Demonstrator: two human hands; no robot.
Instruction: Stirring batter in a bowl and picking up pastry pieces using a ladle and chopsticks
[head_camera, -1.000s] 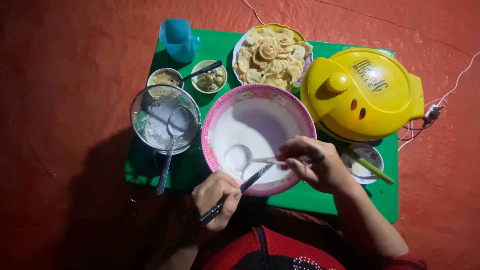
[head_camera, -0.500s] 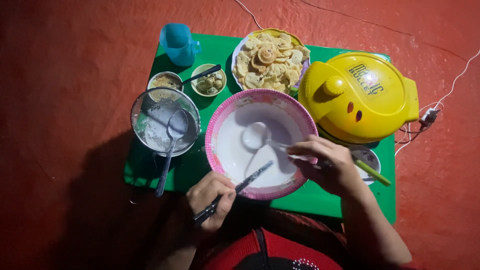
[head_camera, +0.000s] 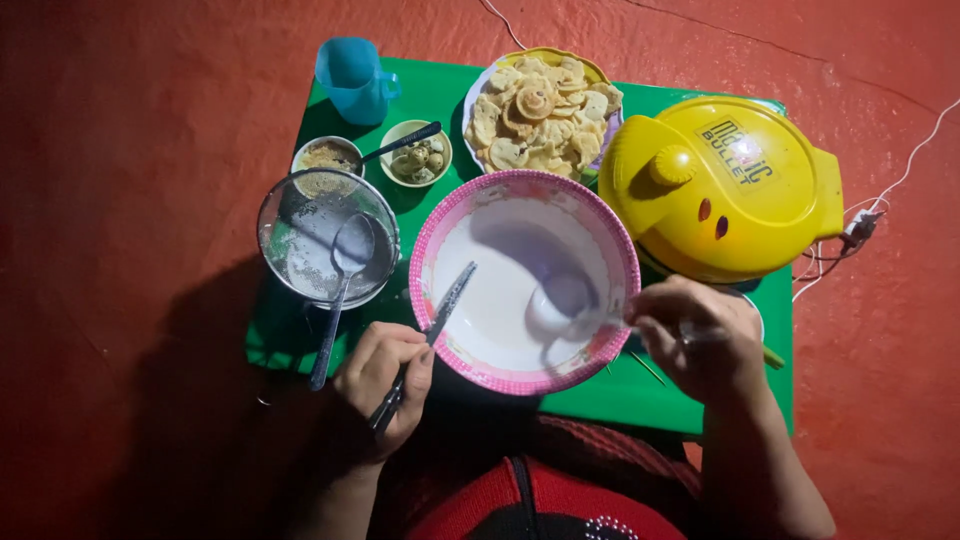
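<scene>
A pink-rimmed bowl holding white batter sits in the middle of a low green table. My right hand grips a spoon whose bowl dips into the batter at the right side. My left hand holds a table knife by its handle, the blade resting over the bowl's near-left rim.
A steel bowl with white powder and a spoon stands at the left. Behind are a blue jug, two small bowls, and a plate of flat round pastries. A yellow electric cooker with a white cord stands at the right. Red floor surrounds the table.
My right hand has swung the spoon around through the batter, from the bowl's left, across the far middle, to its right side. My left hand has kept the knife almost still.
</scene>
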